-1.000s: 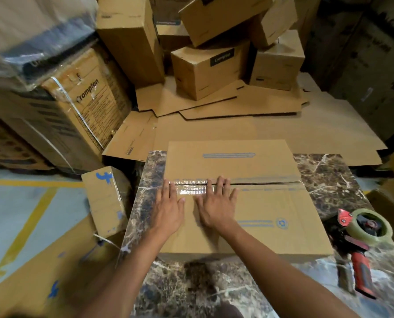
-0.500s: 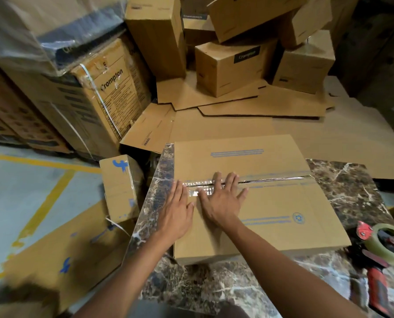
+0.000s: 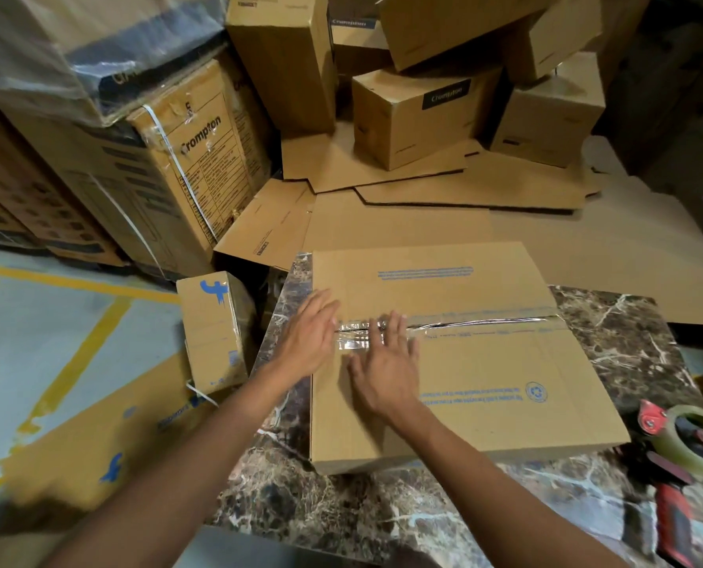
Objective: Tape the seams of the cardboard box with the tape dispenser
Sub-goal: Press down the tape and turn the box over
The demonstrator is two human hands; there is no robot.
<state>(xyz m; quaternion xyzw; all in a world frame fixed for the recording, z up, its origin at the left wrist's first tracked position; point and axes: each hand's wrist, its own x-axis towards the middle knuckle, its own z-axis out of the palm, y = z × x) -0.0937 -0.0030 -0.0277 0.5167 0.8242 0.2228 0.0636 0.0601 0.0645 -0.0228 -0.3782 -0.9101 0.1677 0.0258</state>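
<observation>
A flat brown cardboard box (image 3: pixel 485 387) lies on the dark marble table (image 3: pixel 612 342), its two top flaps meeting in a seam across the middle. Clear shiny tape (image 3: pixel 354 336) covers the left part of that seam; further right the seam shows a dark gap. My left hand (image 3: pixel 307 336) lies flat and open at the box's left edge, fingers at the tape's end. My right hand (image 3: pixel 384 368) rests flat with spread fingers on the tape and the near flap. The red-handled tape dispenser (image 3: pixel 686 457) with its roll lies on the table at the right, untouched.
Stacked and tumbled cardboard boxes (image 3: pixel 419 112) and flattened sheets (image 3: pixel 444 198) fill the space behind the table. A small upright box (image 3: pixel 214 330) stands at the table's left side. Grey floor with yellow lines (image 3: pixel 75 354) lies to the left.
My left hand has slid left and outward to the box's left edge. My right hand stays on the taped seam. The camera view has shifted left, so the dispenser sits nearer the right border.
</observation>
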